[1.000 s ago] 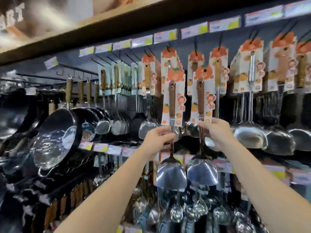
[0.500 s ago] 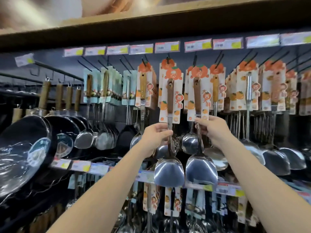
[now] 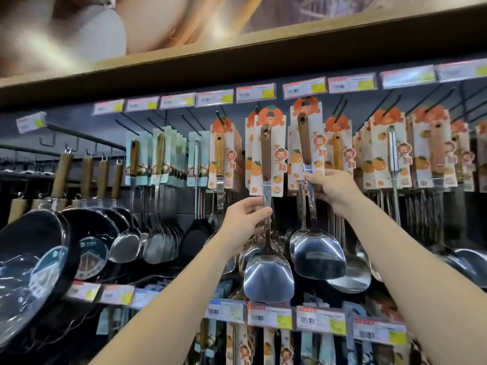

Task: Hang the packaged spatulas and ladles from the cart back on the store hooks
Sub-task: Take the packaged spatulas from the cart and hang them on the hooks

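Both spatulas now sit higher, left hand (image 3: 246,216) gripping one (image 3: 268,272), right hand (image 3: 332,189) the other (image 3: 317,255).

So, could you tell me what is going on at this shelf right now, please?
A person is restocking hanging utensils. The left hand grips the metal shaft of one packaged spatula, and the right hand holds a second spatula slightly higher. Both orange-printed cards are raised to the level of the hooks, among matching packs; whether either is on a hook yet cannot be told.
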Motion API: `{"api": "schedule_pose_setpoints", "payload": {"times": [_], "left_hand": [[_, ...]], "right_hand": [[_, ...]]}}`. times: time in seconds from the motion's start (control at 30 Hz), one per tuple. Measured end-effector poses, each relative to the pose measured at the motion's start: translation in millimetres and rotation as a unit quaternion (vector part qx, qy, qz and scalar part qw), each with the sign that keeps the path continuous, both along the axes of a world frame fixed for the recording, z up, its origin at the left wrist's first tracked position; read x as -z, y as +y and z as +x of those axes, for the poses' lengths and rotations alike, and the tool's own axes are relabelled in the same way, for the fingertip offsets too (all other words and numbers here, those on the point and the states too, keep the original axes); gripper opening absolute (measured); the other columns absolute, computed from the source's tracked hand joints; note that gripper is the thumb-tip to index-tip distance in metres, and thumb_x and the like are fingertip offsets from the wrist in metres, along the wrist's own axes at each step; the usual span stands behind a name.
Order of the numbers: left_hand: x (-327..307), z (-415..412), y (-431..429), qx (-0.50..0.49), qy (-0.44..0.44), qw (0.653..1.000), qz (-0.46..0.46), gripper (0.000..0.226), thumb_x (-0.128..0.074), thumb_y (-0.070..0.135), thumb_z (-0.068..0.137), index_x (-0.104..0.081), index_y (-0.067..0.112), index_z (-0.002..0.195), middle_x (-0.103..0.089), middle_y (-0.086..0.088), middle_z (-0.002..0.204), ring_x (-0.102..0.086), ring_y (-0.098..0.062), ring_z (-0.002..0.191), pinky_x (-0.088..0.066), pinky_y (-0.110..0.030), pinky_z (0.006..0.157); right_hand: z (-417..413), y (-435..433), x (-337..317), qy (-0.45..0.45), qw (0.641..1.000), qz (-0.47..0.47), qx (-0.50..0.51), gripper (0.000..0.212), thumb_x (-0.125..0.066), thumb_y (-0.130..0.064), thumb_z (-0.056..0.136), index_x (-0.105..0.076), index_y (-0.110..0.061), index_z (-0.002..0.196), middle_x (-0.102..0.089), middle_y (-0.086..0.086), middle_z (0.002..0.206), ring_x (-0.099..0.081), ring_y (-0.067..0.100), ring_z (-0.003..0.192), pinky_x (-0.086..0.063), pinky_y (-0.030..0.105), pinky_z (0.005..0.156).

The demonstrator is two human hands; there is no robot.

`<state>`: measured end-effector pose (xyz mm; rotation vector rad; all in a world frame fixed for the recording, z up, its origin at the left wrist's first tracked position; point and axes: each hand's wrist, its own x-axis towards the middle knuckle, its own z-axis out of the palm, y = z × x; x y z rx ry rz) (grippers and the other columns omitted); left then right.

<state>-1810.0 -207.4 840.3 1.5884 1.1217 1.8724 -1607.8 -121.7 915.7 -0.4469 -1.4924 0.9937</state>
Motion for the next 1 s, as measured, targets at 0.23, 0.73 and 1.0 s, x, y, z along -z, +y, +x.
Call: {"api": "schedule_pose_setpoints", "payload": {"times": [0.23, 0.73, 1.0], "left_hand": [[4.0, 5.8, 8.6, -0.003, -0.008, 1.000, 0.004, 0.018, -0.074, 0.014, 0.093, -0.069, 0.027, 0.105, -0.074, 0.005, 0.093, -0.071, -0.008, 0.087, -0.058, -0.025, 0.073], [7.6, 18.9, 33.1, 0.005, 0.011, 1.000, -0.009, 0.027, -0.074, 0.017, 0.092, -0.071, 0.020, 0.119, -0.076, -0.005, 0.109, -0.074, -0.009, 0.091, -0.060, -0.027, 0.076], [4.8, 32.3, 60.1, 0.031, -0.012, 0.999, 0.004, 0.020, -0.074, 0.014, 0.092, -0.073, 0.020, 0.111, -0.077, -0.001, 0.098, -0.073, -0.013, 0.092, -0.061, -0.032, 0.077]], "right_hand": [[-4.5, 16.2, -6.3, -0.006, 1.000, -0.008, -0.004, 0.018, -0.073, -0.006, 0.090, -0.072, -0.001, 0.107, -0.075, 0.012, 0.094, -0.070, 0.018, 0.076, -0.061, 0.034, 0.078], [-13.1, 53.6, 19.2, 0.001, 0.997, -0.077, 0.017, 0.026, -0.072, -0.003, 0.089, -0.067, 0.000, 0.115, -0.074, 0.015, 0.106, -0.071, 0.024, 0.097, -0.055, 0.041, 0.100], [-12.8, 45.4, 31.3, 0.022, 0.993, -0.009, 0.114, 0.027, -0.058, -0.020, 0.092, -0.058, -0.020, 0.119, -0.068, 0.003, 0.113, -0.068, 0.023, 0.108, -0.056, 0.042, 0.097]]}}
